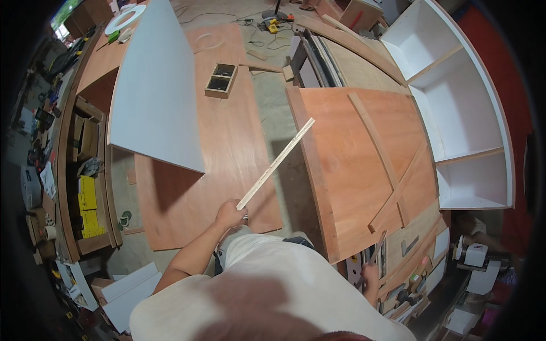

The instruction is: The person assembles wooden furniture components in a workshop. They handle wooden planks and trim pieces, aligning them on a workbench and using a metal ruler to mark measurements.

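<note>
My left hand (230, 215) is closed round the near end of a narrow pale wooden strip (276, 163). The strip slants up and away to the right, over the gap between the plywood sheet (239, 142) on the floor and the plywood-topped bench (330, 165). Low at the right, beside the bench's near corner, my right hand (370, 275) is closed on a slim brown stick-like tool (377, 248). Its kind is too small to make out. Two crossed wooden battens (372, 136) lie on the bench top.
A white panel (156, 91) stands on edge at the left. A small two-part wooden box (221, 80) sits on the plywood sheet. White shelving (469, 102) stands at the far right. A shelf with yellow boxes (88, 196) is at the left; power tools and cords (276, 24) lie far back.
</note>
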